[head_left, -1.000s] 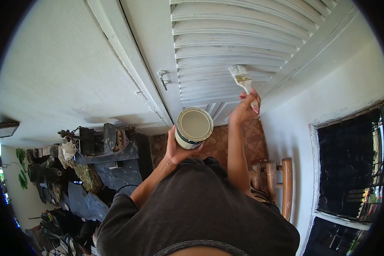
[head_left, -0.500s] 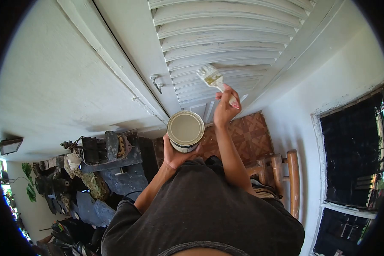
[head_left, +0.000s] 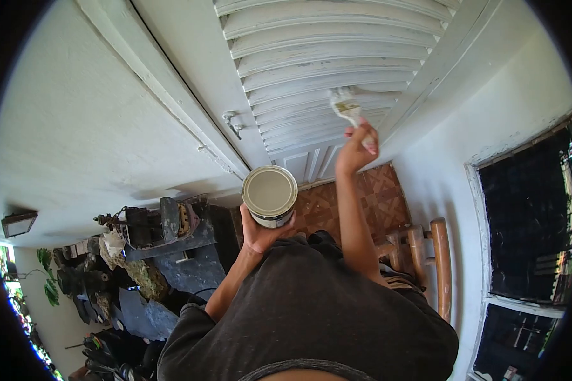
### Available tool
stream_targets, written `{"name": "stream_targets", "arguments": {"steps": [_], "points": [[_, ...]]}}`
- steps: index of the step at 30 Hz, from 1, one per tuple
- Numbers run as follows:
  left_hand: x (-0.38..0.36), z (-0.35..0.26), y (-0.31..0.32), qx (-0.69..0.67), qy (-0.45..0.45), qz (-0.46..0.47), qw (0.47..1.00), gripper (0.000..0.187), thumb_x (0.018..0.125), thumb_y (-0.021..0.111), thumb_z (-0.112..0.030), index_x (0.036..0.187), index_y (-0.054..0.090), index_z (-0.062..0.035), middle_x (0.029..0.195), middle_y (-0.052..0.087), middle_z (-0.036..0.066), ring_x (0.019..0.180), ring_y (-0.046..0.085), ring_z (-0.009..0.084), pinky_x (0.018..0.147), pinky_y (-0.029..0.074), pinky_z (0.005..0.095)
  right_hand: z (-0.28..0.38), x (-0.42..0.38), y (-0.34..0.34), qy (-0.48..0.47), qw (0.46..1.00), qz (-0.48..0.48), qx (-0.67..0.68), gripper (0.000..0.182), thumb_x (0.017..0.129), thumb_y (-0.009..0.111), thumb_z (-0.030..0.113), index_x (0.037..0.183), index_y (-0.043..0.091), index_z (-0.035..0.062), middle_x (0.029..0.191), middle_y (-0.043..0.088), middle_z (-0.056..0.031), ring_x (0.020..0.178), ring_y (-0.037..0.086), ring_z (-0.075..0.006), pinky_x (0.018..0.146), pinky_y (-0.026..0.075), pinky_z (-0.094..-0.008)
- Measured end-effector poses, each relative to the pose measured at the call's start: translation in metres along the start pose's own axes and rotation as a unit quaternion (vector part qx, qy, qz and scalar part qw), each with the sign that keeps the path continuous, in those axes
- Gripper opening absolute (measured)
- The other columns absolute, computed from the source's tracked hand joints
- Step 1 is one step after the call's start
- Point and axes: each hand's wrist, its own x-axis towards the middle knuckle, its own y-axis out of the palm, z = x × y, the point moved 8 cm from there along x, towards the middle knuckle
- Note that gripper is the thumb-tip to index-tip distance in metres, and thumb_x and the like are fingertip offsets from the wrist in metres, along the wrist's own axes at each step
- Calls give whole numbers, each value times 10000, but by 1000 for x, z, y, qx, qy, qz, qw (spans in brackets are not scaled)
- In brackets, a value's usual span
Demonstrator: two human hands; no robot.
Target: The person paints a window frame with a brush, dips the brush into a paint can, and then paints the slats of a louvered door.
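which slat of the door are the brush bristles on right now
The brush touches the louvre slat about fifth from the top in view, toward its right end, just above the right hand.

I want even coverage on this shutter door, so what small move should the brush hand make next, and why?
Probably draw the white-bristled paintbrush sideways along the slat it touches. The right hand presses it on the white louvred door, whose slats look streaky; the left hand holds the round paint can ready.
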Motion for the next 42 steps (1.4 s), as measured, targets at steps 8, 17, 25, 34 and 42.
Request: {"name": "stream_targets", "arguments": {"steps": [8,17,25,34,42], "points": [[-6,-1,1,9,22,17,1000,833,873,614,-659,1492,463,-124,1495,493,139,1441,381,355,1093,373,554,20,-72,50,110,981,155,41,166,1003,609,70,975,714,-55,750,686,-70,589,614,-105,548,489,-251],[-14,-2,5,6,26,32,999,782,912,554,-587,1510,436,-97,1512,472,176,1426,409,369,1093,377,565,-8,25,-5,5,999,-28,17,182,1004,629,123,992,729,-29,800,703,-78,621,652,-114,547,517,-245],[-20,-6,-4,36,39,7,999,838,866,618,-639,1498,460,-113,1506,489,138,1447,373,353,1110,355,537,18,63,-32,-39,993,-113,-3,175,990,606,102,969,708,-39,714,675,-82,582,614,-131,558,497,-251],[-24,-2,-7,0,45,5,999,814,889,577,-605,1508,433,-96,1509,476,160,1430,398,360,1114,373,560,7,-74,46,56,990,121,54,92,956,682,67,939,739,-4,703,687,-24,653,640,-72,565,492,-233],[-25,5,-2,-9,29,-3,1000,806,879,596,-600,1504,442,-115,1495,485,161,1417,405,358,1116,365,573,-12,37,-11,3,999,-36,25,126,962,674,100,942,747,0,736,685,-26,638,631,-90,574,488,-247]]}}
